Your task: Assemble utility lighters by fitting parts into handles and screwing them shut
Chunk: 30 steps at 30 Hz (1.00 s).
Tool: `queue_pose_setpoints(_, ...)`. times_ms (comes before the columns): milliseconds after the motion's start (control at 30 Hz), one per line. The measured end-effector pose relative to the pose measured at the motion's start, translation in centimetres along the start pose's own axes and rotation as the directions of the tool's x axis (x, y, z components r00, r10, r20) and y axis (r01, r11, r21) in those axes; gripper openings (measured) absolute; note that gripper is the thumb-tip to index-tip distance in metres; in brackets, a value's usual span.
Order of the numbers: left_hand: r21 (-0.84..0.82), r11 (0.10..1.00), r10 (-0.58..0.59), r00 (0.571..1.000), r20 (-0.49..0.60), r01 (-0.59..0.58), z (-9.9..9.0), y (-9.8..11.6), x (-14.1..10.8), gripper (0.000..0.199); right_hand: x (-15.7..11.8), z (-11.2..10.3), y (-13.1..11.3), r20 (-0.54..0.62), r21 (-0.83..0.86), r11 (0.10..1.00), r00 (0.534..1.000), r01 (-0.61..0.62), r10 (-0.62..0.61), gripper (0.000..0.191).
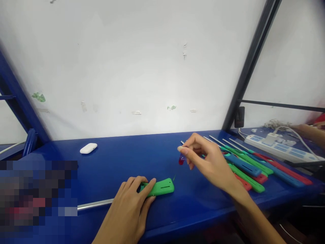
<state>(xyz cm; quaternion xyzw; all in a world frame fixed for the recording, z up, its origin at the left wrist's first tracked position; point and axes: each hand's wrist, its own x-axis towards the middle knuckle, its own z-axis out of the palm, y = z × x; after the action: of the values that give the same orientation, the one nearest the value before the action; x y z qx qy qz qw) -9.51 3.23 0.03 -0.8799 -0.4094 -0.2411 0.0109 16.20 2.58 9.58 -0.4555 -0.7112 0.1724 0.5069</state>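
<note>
My left hand (133,203) is closed around a green long-necked lighter (164,187) lying on the blue table. Its silver metal tube (95,204) runs out to the left, and my fingers cover the trigger area. Off the handle's right end, a little above it, my right hand (203,157) pinches a small see-through red and purple piece (181,159) between thumb and fingertips; its exact kind is unclear. Behind and right of that hand lie several more lighters in green (247,178), blue (242,164) and red (289,167), side by side with their tubes pointing away.
A white earbud case (88,148) rests at the back left of the blue table (122,156). At the right stand a white power strip (281,147) with a charger and a dark phone (239,117) against the frame post. Another person's arm (311,134) shows at the far right.
</note>
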Motion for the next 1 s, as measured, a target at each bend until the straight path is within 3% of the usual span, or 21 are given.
queue_pose_setpoints(100, 0.006, 1.000, 0.005, 1.000, -0.008, -0.005, 0.0, 0.0, 0.0, 0.040, 0.3, -0.8, 0.6, -0.031, -0.102, 0.993, 0.998, -0.060, 0.057, 0.034)
queue_pose_setpoints(267, 0.021, 1.000, 0.012, 1.000, -0.007, -0.012, 0.0, 0.0, 0.2, 0.040, 1.1, -1.1, 3.5, 0.085, -0.458, 0.878, 0.977, -0.136, 0.196, 0.015)
queue_pose_setpoints(333, 0.032, 0.999, 0.014, 1.000, -0.013, -0.013, 0.0, -0.1, 0.1, 0.040, 1.3, -0.9, 4.7, 0.126, -0.514, 0.848, 0.968, -0.125, 0.219, 0.008)
queue_pose_setpoints(467, 0.035, 0.999, 0.018, 0.999, -0.036, -0.017, 0.1, -0.2, 0.0, 0.040, 1.4, -1.1, 5.6, 0.141, -0.580, 0.809, 0.966, -0.095, 0.215, 0.013)
queue_pose_setpoints(600, 0.019, 0.996, 0.089, 0.993, -0.071, -0.088, 0.2, -0.3, 0.2, 0.041, 1.4, -2.8, 4.5, 0.064, -0.596, 0.796, 0.981, -0.109, 0.182, 0.020)
queue_pose_setpoints(800, 0.028, 0.965, 0.261, 0.956, -0.137, -0.259, 1.1, -1.3, 0.1, 0.072, 1.4, -5.4, 3.6, -0.106, -0.556, 0.812, 0.984, -0.176, 0.141, 0.030)
queue_pose_setpoints(1000, 0.110, 0.984, 0.151, 0.983, -0.106, -0.139, 0.2, -1.0, -1.1, 0.071, 1.3, -6.3, 4.8, -0.286, -0.440, 0.850, 0.942, -0.290, 0.173, 0.036)
